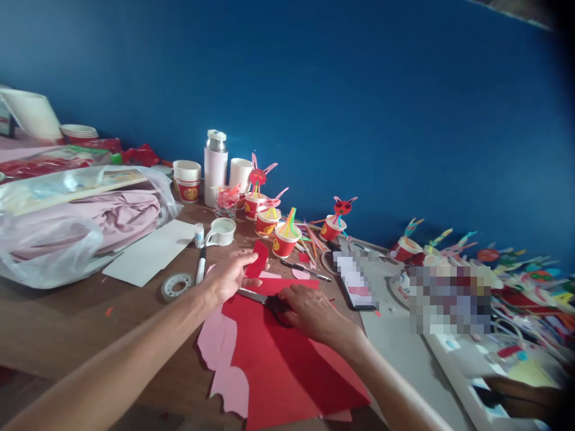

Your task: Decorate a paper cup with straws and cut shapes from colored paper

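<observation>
My left hand (229, 276) pinches a small red paper piece (257, 260) and holds it upright above the table. My right hand (311, 310) is closed over the dark handles of a pair of scissors (254, 296), whose blades point left and lie on a large red paper sheet (283, 359). A pink paper sheet (224, 359) with cut-out edges sticks out from under the red one.
A tape roll (176, 285), a marker (200, 266), a glue stick (199, 235) and a white cup (221, 231) lie near my left hand. Decorated red paper cups (286, 240) line the blue wall. A phone (357, 282) lies right of my hands; a plastic bag (67, 221) sits left.
</observation>
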The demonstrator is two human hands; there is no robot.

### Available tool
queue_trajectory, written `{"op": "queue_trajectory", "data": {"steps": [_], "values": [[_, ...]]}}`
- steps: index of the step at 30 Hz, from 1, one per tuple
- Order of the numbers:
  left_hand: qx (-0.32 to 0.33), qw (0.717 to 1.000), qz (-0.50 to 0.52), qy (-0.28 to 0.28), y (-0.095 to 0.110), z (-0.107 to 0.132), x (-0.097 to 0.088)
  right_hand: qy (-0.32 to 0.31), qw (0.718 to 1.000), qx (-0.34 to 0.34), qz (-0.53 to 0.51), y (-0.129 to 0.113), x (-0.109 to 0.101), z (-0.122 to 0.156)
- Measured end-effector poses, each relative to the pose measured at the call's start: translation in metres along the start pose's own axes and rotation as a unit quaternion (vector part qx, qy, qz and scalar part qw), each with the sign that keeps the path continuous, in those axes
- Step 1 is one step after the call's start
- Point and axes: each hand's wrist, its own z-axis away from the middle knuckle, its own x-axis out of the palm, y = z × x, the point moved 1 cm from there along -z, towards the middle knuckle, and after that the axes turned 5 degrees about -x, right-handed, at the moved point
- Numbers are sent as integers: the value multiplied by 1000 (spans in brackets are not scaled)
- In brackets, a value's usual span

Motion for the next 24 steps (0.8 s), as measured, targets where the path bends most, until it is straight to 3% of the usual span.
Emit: {"op": "queue_trajectory", "data": {"steps": [5, 8, 10, 12, 16, 18, 21, 24], "values": [[17, 999, 19, 26, 10, 5, 3, 0, 999, -9, -53, 0, -10, 9], [47, 998, 24, 25, 19, 10, 2, 29, 988, -2, -154, 9, -12, 23], [71, 997, 18, 23, 25, 13, 1, 55, 965, 16, -255, 18, -10, 34], [85, 996, 11, 21, 29, 16, 0, 84, 915, 30, -393, 26, -5, 43], [73, 997, 27, 12, 30, 18, 0, 115, 753, 11, -648, 28, 8, 49], [67, 997, 41, 11, 28, 16, 0, 132, 695, -8, -707, 23, 11, 45], [78, 995, 46, 36, 24, 13, -1, 172, 642, -28, -747, 14, 9, 33], [89, 993, 33, 64, 21, 11, -1, 203, 628, -39, -751, 12, 3, 22]]}}
